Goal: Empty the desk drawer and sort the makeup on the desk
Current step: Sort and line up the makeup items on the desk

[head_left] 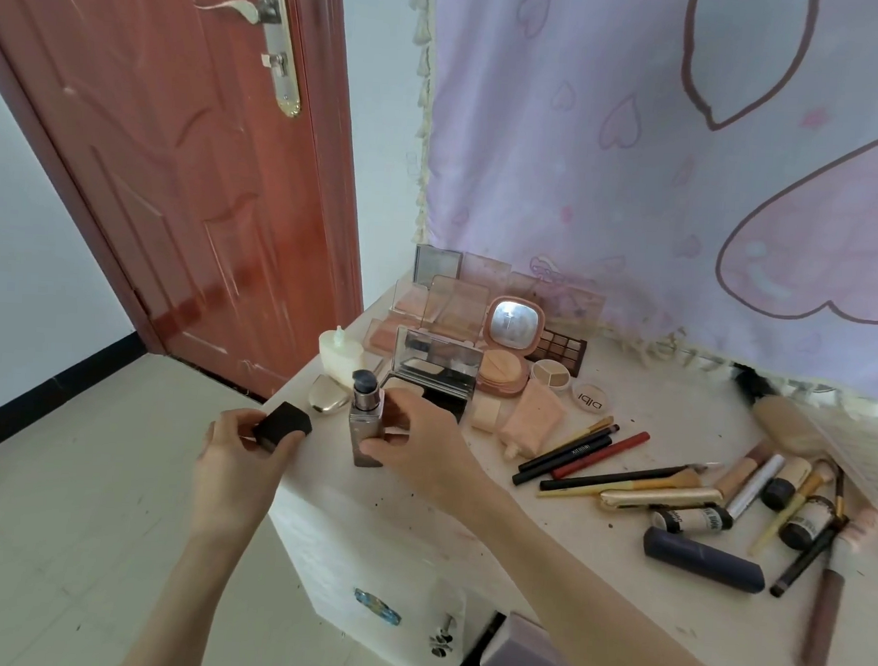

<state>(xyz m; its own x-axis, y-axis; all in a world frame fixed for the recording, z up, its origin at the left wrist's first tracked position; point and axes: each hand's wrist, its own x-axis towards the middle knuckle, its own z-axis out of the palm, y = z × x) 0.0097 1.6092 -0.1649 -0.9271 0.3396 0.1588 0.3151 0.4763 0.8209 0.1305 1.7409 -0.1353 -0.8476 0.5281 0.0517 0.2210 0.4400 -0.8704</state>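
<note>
At the bottom edge, nearest the camera, a grey-lilac box (524,648) is seen below the right forearm, beside the desk (418,528) front. A square black cap (283,424) is gripped by the curled fingers of the left hand (235,470), held off the desk's corner. An uncapped foundation bottle (366,425), upright on the desk, is pinched by the right hand (422,448) around its body. The step appears to be recapping: the cap should be brought squarely over the dark pump top and pressed straight down while the bottle is steadied. Beyond the right hand, open palettes (442,323) are grouped; to its right, pencils and brushes (587,455) lie loosely scattered, yet to be sorted.
</note>
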